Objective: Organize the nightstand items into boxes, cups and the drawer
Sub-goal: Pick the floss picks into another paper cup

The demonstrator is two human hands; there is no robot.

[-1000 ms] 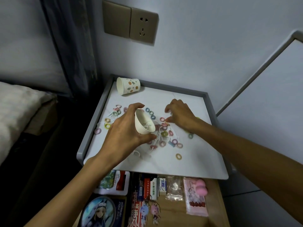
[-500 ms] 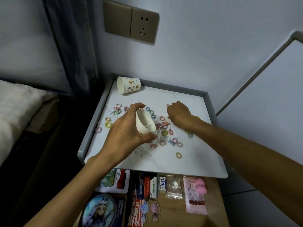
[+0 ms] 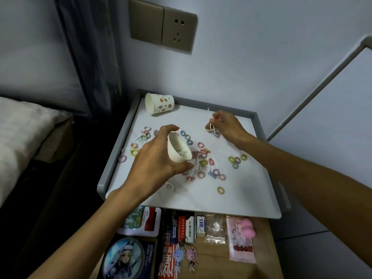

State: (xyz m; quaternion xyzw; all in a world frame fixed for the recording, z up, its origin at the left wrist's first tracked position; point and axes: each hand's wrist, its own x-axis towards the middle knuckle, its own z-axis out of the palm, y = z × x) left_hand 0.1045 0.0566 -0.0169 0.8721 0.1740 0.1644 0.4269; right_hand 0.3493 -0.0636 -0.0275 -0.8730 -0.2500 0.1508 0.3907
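My left hand [image 3: 155, 160] grips a small white cup [image 3: 178, 150], tilted with its mouth facing right, above the middle of the white nightstand top [image 3: 247, 190]. White strands lie inside the cup. My right hand [image 3: 225, 125] is raised near the back of the nightstand and pinches a thin white elastic band [image 3: 212, 127] that dangles from its fingers. Several small coloured hair ties [image 3: 203, 163] are scattered over the top, mixed with more white bands. A patterned paper cup [image 3: 160, 104] lies on its side at the back left corner.
Below the nightstand's front edge the open drawer [image 3: 261, 248] holds small boxes [image 3: 189, 228], a clear bag [image 3: 214, 228], a pink packet with a pink sponge [image 3: 247, 227], keychains and a round anime badge [image 3: 124, 258]. A bed [image 3: 20, 133] lies left; a wall socket [image 3: 179, 30] is above.
My right hand has lifted off the pile of hair ties and moved back and to the right, pulling a white band up with it. The left hand keeps holding the cup in place.
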